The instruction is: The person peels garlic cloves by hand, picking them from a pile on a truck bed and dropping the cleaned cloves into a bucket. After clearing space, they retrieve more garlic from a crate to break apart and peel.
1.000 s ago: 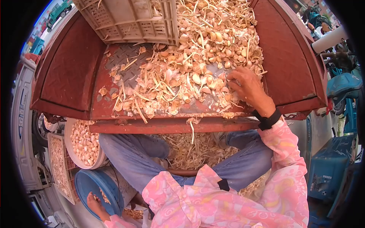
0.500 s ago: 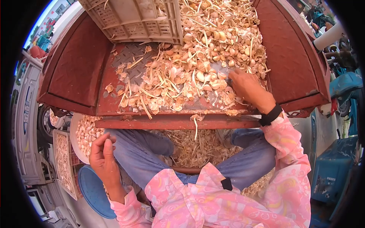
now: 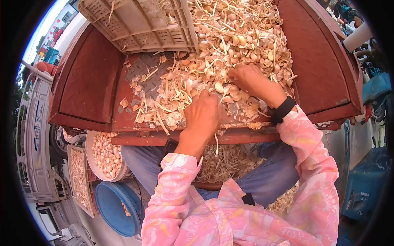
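Loose garlic cloves (image 3: 219, 87), mixed with papery skins and dry stalks, lie heaped on the red metal cart bed (image 3: 123, 117). My left hand (image 3: 204, 112) rests at the near edge of this heap, back upward, its fingers curled down among the skins. Just to the right and a little farther in, my right hand (image 3: 251, 79) has its fingers bent and pressed together over the cloves. Whatever either hand grips is hidden beneath the fingers. A few larger pale cloves sit in the gap between both hands.
A tilted plastic crate (image 3: 143, 26) stands on the cart bed at back left. Below left are a white tub of garlic cloves (image 3: 107, 158), a blue bucket (image 3: 117, 209) with some cloves, and a crate of garlic pieces (image 3: 80, 176). Red side walls (image 3: 316, 57) flank the bed.
My left hand has moved from beside the white tub up to the heap on the cart. My right hand has shifted slightly left over the cloves. The view has tilted slightly.
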Demonstrator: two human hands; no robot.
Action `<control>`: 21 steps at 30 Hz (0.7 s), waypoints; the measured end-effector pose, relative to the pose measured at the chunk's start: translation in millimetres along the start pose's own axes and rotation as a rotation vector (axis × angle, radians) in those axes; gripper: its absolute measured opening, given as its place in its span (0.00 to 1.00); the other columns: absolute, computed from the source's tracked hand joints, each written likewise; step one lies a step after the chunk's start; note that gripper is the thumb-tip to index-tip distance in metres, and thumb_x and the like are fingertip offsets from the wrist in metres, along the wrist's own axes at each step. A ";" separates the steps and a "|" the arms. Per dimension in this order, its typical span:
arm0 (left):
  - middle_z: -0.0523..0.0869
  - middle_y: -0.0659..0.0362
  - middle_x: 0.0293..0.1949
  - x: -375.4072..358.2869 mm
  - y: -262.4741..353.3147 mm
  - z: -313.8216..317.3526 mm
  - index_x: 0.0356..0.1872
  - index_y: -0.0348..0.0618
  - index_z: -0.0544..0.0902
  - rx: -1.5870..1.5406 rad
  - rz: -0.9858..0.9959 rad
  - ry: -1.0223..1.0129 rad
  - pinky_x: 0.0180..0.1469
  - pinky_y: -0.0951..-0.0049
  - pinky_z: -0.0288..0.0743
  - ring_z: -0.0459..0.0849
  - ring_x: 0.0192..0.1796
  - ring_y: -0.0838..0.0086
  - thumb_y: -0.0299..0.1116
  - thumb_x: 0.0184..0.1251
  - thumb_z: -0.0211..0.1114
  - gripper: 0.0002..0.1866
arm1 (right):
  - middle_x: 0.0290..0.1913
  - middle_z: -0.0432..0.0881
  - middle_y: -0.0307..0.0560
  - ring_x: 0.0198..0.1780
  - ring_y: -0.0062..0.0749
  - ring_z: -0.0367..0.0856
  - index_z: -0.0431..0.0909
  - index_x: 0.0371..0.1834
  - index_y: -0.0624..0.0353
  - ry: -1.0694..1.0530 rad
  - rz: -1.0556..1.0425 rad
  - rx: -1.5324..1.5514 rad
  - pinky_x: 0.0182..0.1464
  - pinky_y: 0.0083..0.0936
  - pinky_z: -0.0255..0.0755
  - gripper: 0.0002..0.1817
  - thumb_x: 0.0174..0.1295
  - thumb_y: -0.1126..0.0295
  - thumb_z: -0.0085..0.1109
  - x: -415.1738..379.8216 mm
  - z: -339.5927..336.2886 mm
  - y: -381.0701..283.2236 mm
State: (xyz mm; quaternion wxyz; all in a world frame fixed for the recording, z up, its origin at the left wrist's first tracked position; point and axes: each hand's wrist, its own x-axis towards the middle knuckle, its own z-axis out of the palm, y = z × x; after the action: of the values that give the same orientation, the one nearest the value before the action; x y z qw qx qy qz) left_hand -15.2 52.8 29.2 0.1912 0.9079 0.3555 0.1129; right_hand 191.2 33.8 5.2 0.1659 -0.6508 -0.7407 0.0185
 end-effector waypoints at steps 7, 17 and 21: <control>0.79 0.51 0.40 3.4 15.8 -3.0 0.48 0.34 0.75 -1.334 -0.401 -0.005 0.38 0.70 0.79 0.82 0.41 0.64 0.40 0.68 0.54 0.17 | 0.31 0.76 0.50 0.34 0.44 0.77 0.74 0.34 0.62 0.024 0.198 0.503 0.36 0.34 0.70 0.08 0.55 0.70 0.59 -9.5 -37.7 -30.6; 0.80 0.55 0.37 7.5 -9.5 10.5 0.45 0.30 0.75 -1.966 -0.619 -0.010 0.32 0.85 0.78 0.80 0.34 0.78 0.29 0.67 0.55 0.11 | 0.35 0.77 0.53 0.41 0.51 0.77 0.76 0.35 0.61 -0.152 0.025 0.142 0.42 0.40 0.72 0.08 0.50 0.76 0.57 -12.1 -18.8 -22.3; 0.81 0.57 0.36 1.1 -5.8 9.0 0.47 0.30 0.75 -1.876 -0.530 -0.038 0.34 0.84 0.78 0.80 0.34 0.79 0.27 0.67 0.55 0.12 | 0.33 0.75 0.54 0.38 0.50 0.77 0.76 0.34 0.63 -0.077 0.070 0.007 0.39 0.39 0.70 0.09 0.47 0.78 0.58 -12.8 -14.8 -17.2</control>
State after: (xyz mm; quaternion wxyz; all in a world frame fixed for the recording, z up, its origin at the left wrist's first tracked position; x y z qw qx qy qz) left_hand -14.8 55.1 18.7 0.8616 0.2789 0.3107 0.2887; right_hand 180.0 16.0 20.5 0.1389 -0.6747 -0.7231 0.0517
